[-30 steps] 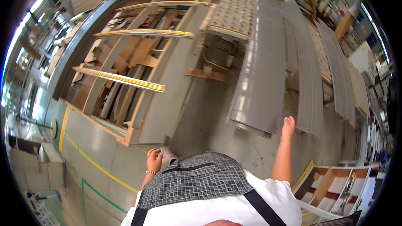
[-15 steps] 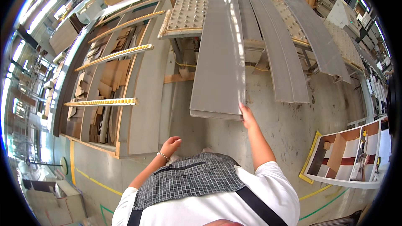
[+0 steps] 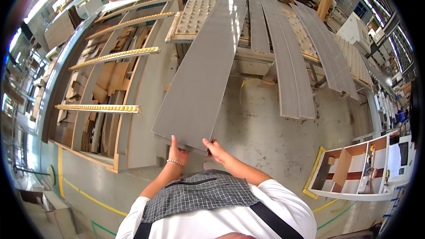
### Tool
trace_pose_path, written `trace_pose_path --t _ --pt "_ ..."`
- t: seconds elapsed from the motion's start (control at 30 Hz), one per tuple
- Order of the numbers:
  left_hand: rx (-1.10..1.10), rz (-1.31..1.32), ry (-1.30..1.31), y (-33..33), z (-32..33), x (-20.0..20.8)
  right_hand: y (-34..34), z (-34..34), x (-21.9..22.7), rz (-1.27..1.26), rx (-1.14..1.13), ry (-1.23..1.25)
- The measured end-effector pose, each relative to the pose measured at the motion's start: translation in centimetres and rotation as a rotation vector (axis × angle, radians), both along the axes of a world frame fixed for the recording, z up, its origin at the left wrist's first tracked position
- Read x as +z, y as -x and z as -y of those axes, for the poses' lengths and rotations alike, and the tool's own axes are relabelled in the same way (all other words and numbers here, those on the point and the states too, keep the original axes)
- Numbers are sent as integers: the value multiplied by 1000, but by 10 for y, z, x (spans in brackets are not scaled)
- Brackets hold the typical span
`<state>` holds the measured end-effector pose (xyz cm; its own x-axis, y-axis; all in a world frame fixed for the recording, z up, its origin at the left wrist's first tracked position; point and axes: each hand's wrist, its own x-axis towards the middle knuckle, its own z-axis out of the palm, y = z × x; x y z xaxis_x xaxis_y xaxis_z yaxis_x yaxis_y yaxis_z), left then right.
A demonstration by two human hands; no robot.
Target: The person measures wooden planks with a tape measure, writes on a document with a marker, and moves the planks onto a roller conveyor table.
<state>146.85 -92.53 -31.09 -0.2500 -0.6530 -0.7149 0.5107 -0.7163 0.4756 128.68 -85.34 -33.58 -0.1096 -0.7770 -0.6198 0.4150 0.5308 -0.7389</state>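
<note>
A long grey board [image 3: 199,75] slants from the machine side at the far end down to me, its near end in both hands. Its edge looks doubled, as if a second board lies beneath. My left hand [image 3: 178,154] is closed on the near edge, thumb on top and fingers underneath. At the near right corner my right hand [image 3: 215,149] grips the same board, thumb also on top. To the right, a shorter grey panel [image 3: 258,26], a pair of long grey boards [image 3: 290,62] and more grey boards [image 3: 327,53] rest across the studded tables.
A studded table [image 3: 195,15] stands beyond the board. Along the left runs a wooden frame with yellow roller rails [image 3: 97,109], wood offcuts [image 3: 110,79] lying within. At the right sits a white open box [image 3: 347,168] with compartments. Yellow lines [image 3: 93,197] mark the grey floor.
The near end of the grey board has swung left and closer to me. My left hand, free before, has taken hold of it; my right hand has moved left with its corner.
</note>
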Motion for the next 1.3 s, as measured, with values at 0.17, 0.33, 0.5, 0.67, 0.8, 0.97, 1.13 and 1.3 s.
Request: trace_pose_path --t 0.17,0.33,0.5,0.67,0.8,0.97,1.13,1.3 --pt "165 172 -7 -56 13 -6 -43 6 4 81 248 -99" --pt "276 215 46 -130 11 -9 -27 78 4 71 241 -46" --pt "383 293 42 -195 -7 9 25 205 38 -102 -46 102" --pt "530 253 50 -295 -48 3 15 290 0 -65 -394 169" --pt "667 139 27 -370 -91 15 -97 273 -5 -431 -473 200" --pt "736 256 -4 -480 -128 -7 -186 210 9 -557 -92 72" --pt "834 331 -81 -540 -209 -36 -243 164 5 -505 193 31" --pt "875 354 -74 -544 -253 -39 -274 148 10 -369 245 1"
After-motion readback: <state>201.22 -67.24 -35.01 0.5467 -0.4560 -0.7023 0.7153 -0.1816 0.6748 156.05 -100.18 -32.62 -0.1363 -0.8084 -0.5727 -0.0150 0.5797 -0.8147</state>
